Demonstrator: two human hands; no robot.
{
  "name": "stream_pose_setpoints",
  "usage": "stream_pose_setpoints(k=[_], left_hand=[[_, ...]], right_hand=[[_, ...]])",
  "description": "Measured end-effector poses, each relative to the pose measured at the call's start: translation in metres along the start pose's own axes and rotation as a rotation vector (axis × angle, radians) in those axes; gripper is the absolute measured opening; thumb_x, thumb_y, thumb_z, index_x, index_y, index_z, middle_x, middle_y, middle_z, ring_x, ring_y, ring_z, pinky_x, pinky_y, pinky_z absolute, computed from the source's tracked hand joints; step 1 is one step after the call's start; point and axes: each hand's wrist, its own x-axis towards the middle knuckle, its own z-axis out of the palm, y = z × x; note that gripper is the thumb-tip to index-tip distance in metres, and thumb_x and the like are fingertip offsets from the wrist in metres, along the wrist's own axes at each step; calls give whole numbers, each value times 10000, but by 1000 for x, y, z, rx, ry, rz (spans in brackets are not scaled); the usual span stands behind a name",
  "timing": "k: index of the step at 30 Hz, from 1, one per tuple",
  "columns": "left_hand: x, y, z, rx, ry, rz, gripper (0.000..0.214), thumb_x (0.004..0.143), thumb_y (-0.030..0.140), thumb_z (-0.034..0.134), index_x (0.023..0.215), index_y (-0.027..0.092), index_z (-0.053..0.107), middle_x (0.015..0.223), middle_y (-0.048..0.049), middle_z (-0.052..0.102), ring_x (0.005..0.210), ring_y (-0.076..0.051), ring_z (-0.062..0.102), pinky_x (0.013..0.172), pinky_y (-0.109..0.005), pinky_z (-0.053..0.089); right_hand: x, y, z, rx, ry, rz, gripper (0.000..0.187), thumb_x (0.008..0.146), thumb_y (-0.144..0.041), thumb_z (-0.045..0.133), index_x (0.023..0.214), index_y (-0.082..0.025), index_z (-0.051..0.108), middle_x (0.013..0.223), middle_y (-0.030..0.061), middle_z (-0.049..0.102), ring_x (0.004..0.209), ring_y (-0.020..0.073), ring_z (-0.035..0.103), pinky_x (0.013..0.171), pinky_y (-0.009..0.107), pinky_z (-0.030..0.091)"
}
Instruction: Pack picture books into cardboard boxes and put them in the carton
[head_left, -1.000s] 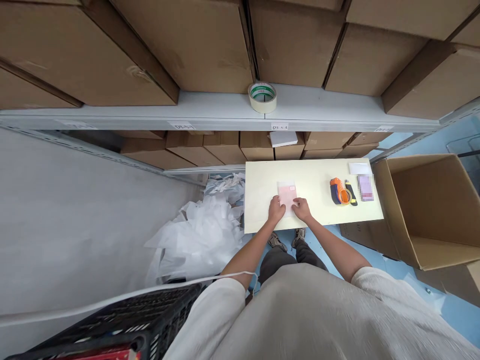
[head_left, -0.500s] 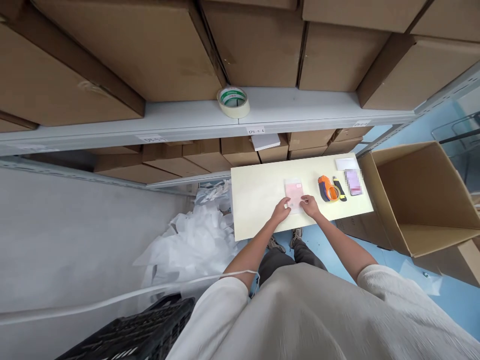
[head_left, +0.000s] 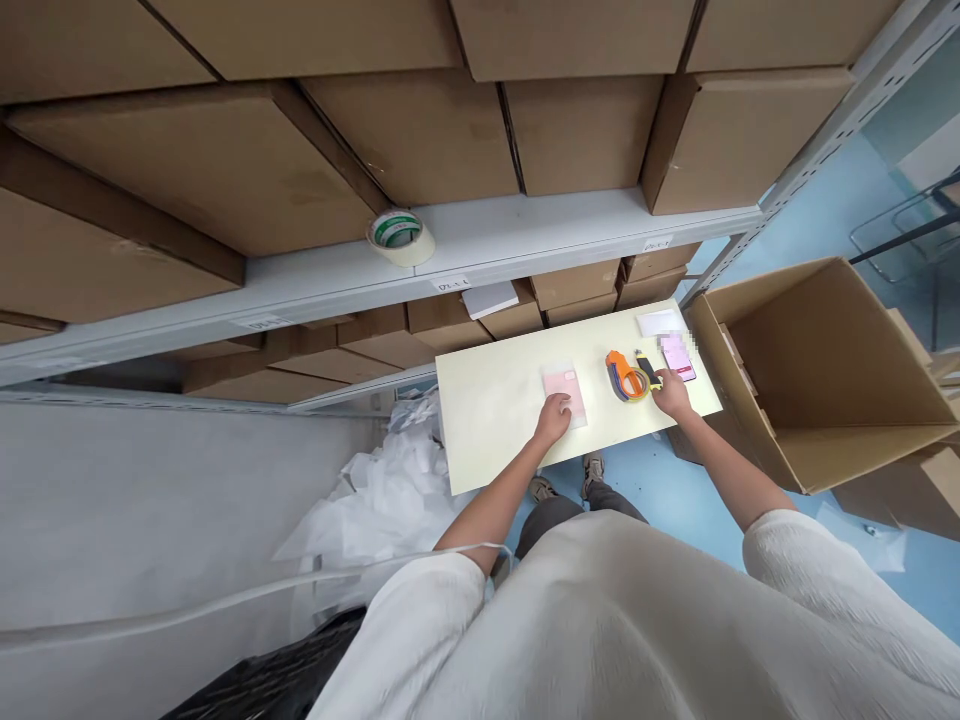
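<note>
A pale yellow board [head_left: 495,410] serves as a worktop below the shelf. My left hand [head_left: 553,418] rests on the near left corner of a small pink packet in a clear sleeve [head_left: 564,385]; its fingers are curled on the sleeve. My right hand [head_left: 670,394] has reached to the right and touches the yellow and black utility knife [head_left: 646,368], which lies beside the orange tape dispenser [head_left: 624,374]. Its fingers are hidden behind the back of the hand. A pink phone [head_left: 678,357] and a white card [head_left: 658,322] lie at the board's far right.
A roll of tape [head_left: 400,236] sits on the grey shelf [head_left: 525,225] under stacked cardboard boxes. An open cardboard box [head_left: 817,370] stands at the right on the blue floor. Crumpled white plastic [head_left: 375,490] lies at the left, a black crate [head_left: 270,680] by my side.
My right hand left the pink packet and moved right to the utility knife. My left hand stays on the packet. The camera has swung to the right.
</note>
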Motion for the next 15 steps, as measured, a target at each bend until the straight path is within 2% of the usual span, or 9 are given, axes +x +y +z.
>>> stream_pose_setpoints(k=[6, 12, 15], left_hand=[[-4, 8, 11, 25, -32, -26, 425, 879, 59, 562, 1242, 186, 742, 1374, -121, 713, 1326, -266, 670, 1213, -450, 516], [-7, 11, 13, 65, -41, -66, 422, 887, 59, 560, 1244, 187, 743, 1384, -122, 712, 1301, -269, 684, 1190, -448, 531], [-7, 12, 16, 85, -52, -68, 414, 901, 61, 553, 1249, 183, 740, 1398, -126, 706, 1284, -263, 694, 1182, -439, 534]], right_hand=[[16, 19, 5, -230, -197, -51, 430, 937, -134, 604, 1363, -141, 658, 1448, 202, 600, 1253, 318, 603, 977, 368, 496], [22, 16, 7, -328, -220, -124, 329, 1024, -271, 618, 1325, -138, 613, 1377, 212, 629, 1255, 326, 593, 978, 383, 460], [24, 13, 7, -335, -243, -130, 291, 1040, -262, 604, 1302, -135, 590, 1298, 202, 665, 1206, 307, 617, 941, 359, 452]])
